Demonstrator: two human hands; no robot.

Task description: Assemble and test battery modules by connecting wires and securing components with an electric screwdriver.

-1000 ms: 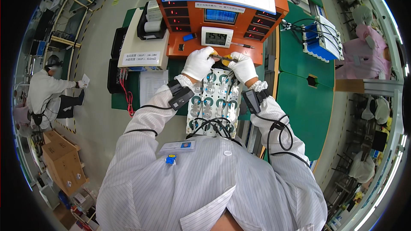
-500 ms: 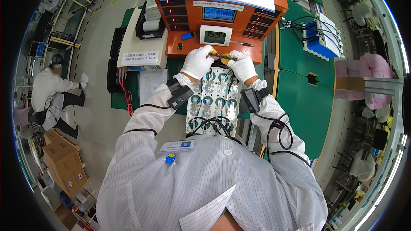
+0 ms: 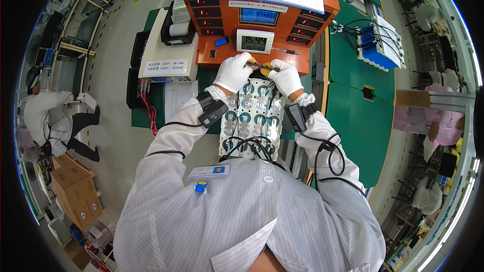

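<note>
Your left hand (image 3: 232,73) and right hand (image 3: 286,78) pinch opposite ends of a dark connector strip (image 3: 259,66), just beyond the far edge of the battery module (image 3: 251,113); uneven pull could twist it, a slipping grip drop it onto metal tabs (image 3: 244,130)

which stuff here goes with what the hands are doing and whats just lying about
In use, it seems:
- dark strip, held between left hand and right hand
- pale disc-covered pack below

Apparently just lying about:
- pen
- small blue object
- cardboard boxes
</note>
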